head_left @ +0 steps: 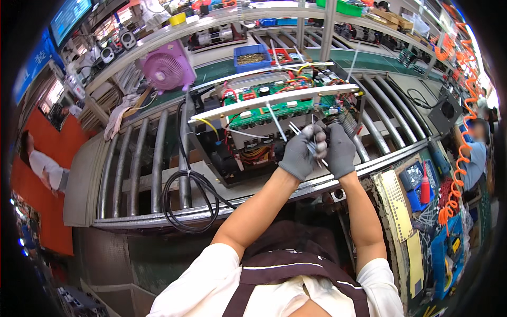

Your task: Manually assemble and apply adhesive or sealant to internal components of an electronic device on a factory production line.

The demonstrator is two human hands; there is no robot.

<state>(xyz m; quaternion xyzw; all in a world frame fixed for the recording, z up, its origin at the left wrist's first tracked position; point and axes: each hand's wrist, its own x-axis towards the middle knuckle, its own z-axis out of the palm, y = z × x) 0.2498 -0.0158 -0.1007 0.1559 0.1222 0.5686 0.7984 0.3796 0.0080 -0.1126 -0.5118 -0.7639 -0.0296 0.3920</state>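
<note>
Gray-gloved, clutches thin white strips (294,128) in the left hand (299,157) beside the right hand (340,151), grip impossible to tell, at an open machine (253,141) on rollers (159,158), with boards (256,117) and wires (256,156) apparently fitted, other strips (275,121) seemingly untrimmed.

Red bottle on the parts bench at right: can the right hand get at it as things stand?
Likely yes: the red bottle shows uncovered, with the orange coiled hose to its right. The right hand, though, is occupied close to the left hand and would have to come away first.

Open electronics chassis (296,112) on roller conveyor (159,164)
</note>
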